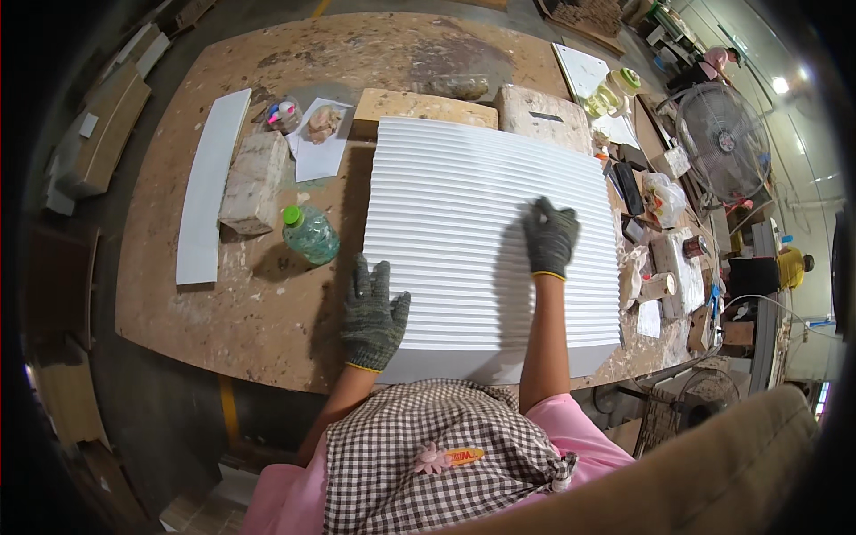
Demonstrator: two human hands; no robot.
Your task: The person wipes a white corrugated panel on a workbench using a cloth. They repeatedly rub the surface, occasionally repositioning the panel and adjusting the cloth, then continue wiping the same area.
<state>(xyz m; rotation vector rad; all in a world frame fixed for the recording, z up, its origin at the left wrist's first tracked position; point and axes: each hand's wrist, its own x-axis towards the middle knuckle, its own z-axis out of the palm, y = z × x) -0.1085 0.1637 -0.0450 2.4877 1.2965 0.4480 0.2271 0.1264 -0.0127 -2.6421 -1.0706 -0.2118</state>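
A white ribbed panel lies in front of me, its ridges running left to right. On its lower left edge rests my left hand in a dark grey knit glove, fingers apart, holding nothing. My right hand, gloved the same way, is over the right part of the ridges. Its fingers are curled together, and whatever they may hold is hidden under the glove. Left of the panel a clear bottle with a green cap stands on the stained worktable.
Behind the panel are a wooden block and a wrapped block. Another wrapped block and a long white board lie left. Cups, a plastic bag and tools crowd the right side. Beyond stands a fan; people work farther off.
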